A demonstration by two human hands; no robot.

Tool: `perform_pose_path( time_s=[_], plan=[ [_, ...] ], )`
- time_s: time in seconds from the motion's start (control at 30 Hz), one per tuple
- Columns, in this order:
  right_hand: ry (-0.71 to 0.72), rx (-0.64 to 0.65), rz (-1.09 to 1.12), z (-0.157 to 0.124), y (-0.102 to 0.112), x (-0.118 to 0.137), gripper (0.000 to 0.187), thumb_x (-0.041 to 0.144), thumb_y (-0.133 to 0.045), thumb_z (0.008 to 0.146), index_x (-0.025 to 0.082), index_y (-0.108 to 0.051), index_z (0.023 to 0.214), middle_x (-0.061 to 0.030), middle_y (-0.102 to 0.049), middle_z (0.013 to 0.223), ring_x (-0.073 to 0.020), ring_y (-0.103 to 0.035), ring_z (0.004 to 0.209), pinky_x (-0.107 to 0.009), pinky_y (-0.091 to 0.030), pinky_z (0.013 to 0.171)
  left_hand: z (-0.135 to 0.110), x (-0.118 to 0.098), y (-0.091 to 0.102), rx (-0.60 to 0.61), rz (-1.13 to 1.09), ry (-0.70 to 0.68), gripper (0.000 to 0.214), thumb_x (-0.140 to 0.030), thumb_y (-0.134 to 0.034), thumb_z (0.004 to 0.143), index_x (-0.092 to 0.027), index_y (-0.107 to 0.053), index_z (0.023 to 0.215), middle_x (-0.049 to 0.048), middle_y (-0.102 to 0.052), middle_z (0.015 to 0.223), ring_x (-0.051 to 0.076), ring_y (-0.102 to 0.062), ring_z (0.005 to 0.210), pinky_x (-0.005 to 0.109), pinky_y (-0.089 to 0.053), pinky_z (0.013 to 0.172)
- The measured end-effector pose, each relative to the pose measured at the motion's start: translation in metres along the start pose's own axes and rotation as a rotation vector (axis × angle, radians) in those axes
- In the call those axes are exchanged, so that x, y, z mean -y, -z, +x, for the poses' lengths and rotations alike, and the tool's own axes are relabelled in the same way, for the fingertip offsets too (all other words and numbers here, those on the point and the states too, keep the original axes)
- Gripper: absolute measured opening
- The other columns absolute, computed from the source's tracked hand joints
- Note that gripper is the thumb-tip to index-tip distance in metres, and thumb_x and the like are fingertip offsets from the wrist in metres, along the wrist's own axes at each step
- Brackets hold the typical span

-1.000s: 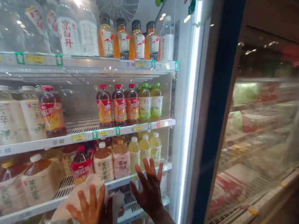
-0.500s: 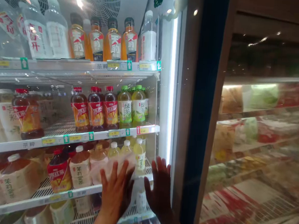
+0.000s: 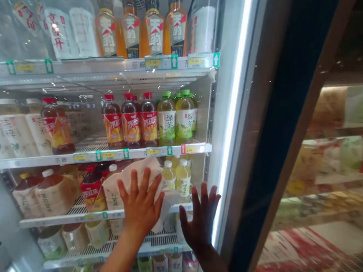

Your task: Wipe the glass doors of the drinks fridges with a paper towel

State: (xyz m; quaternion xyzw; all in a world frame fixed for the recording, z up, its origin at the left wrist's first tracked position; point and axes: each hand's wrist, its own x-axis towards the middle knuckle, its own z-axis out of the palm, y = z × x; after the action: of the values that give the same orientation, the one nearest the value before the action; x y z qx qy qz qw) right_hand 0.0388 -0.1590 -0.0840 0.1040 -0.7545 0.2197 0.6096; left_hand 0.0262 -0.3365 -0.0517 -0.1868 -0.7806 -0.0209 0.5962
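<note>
My left hand, its fingers spread, holds a pale cloth flat against the glass of a drinks cooler. The cloth fans out above and around the fingers and hangs down behind the hand. To its right is my right hand, dark in shadow, with its fingers stretched apart and nothing in it. It is at the glass near the lit right edge; whether the palm touches cannot be made out. Behind the glass, small yellow bottles stand between the two hands, and a red-labelled bottle is left of the cloth.
Shelves of bottles fill the cooler, with amber bottles on top and green-capped bottles below. A light strip and a dark post edge it on the right. Beyond is a shelf of packaged goods.
My left hand and the cloth have moved up the glass, the cloth now reaching the shelf edge above. My right hand stays spread close by. The view has turned left and tilted down.
</note>
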Motion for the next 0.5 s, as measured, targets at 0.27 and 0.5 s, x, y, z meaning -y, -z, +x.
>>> perform_pose_path(
  time_s=[0.27, 0.5],
  plan=[
    [0.024, 0.002, -0.024, -0.013, -0.027, 0.048, 0.080, 0.034, -0.062, 0.097, 0.034, -0.018, 0.163, -0.0024, -0.010, 0.173, -0.0415, -0.007, 0.158, -0.078, -0.012, 0.120, -0.080, 0.086, 0.020, -0.047, 0.028, 0.028, 0.074, -0.037, -0.054, 0.096, -0.034, -0.017, 0.160, -0.0021, -0.013, 0.170, 0.025, -0.004, 0.160, 0.058, 0.004, 0.129],
    [0.086, 0.052, -0.006, -0.026, -0.063, 0.127, 0.083, 0.035, -0.065, 0.096, 0.035, -0.016, 0.163, -0.0013, -0.008, 0.173, -0.0369, -0.008, 0.159, -0.071, -0.009, 0.124, -0.090, 0.185, 0.053, -0.032, 0.080, 0.132, 0.085, -0.025, -0.056, 0.092, -0.025, -0.007, 0.162, 0.0051, -0.003, 0.172, 0.030, 0.004, 0.159, 0.069, 0.004, 0.125]
  ],
)
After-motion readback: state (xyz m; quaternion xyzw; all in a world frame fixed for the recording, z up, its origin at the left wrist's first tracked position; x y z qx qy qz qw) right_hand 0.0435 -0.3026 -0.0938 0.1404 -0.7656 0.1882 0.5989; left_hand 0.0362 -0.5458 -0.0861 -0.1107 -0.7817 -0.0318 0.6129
